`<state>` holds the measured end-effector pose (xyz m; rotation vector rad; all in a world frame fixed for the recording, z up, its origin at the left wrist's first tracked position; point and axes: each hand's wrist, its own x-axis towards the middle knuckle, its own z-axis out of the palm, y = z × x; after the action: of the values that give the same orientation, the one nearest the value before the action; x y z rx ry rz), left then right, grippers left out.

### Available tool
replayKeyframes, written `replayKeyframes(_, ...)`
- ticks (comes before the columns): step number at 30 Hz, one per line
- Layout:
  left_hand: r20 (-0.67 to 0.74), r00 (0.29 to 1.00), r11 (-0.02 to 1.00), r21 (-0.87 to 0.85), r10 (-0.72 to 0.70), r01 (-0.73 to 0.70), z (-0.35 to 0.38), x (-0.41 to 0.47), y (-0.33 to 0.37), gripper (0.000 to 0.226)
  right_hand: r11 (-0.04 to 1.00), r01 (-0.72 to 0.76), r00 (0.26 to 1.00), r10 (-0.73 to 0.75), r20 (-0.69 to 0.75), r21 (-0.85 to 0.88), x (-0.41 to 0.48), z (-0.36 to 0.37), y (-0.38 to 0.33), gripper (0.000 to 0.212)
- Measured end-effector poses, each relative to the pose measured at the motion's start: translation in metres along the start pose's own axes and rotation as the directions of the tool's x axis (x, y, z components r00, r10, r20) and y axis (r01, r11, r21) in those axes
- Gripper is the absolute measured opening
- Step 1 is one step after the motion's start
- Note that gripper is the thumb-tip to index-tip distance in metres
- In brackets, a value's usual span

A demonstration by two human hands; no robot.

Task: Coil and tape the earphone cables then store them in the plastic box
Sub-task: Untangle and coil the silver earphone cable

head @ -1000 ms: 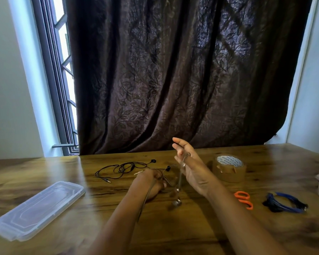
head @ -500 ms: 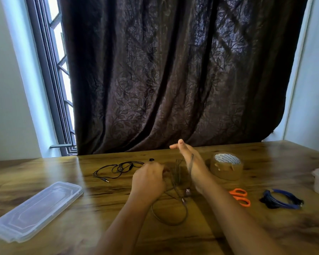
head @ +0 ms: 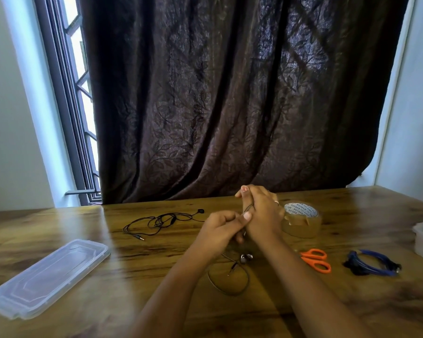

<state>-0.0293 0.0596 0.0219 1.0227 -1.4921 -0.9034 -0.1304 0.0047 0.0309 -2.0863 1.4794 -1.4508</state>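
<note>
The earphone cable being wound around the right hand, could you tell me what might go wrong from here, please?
1. The loose tail of the earphone cable, with its earbuds and plug, loops on the table below the hands; it could knot as the left hand draws it in.
2. The turns around the right hand may slip off when it reaches for the tape roll.

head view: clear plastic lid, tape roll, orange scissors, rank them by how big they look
1. clear plastic lid, by far the largest, though it also lies nearer the camera.
2. tape roll.
3. orange scissors, close to the tape roll in apparent size, so the last two are unsure.
</note>
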Motion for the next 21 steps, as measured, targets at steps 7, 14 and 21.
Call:
replayKeyframes(7,0.073,0.981,0.957,-0.220,-0.178,0.190,-0.027,-0.008,0.011,0.026,0.970,-0.019,1.000,0.022,0.007,-0.241,0.001,-0.006,0.013,0.034)
replayKeyframes(14,-0.097,0.961,0.867,-0.461,-0.261,0.189,-0.062,-0.010,0.008,0.021,0.923,-0.107,0.989,0.138,0.059,-0.369,0.008,-0.014,0.031,0.020)
replayKeyframes(21,-0.082,0.963,0.960,-0.135,-0.258,0.246,-0.046,-0.008,0.003,0.025,0.923,0.318,0.883,-0.205,0.422,-0.218,-0.006,-0.004,0.010,0.090)
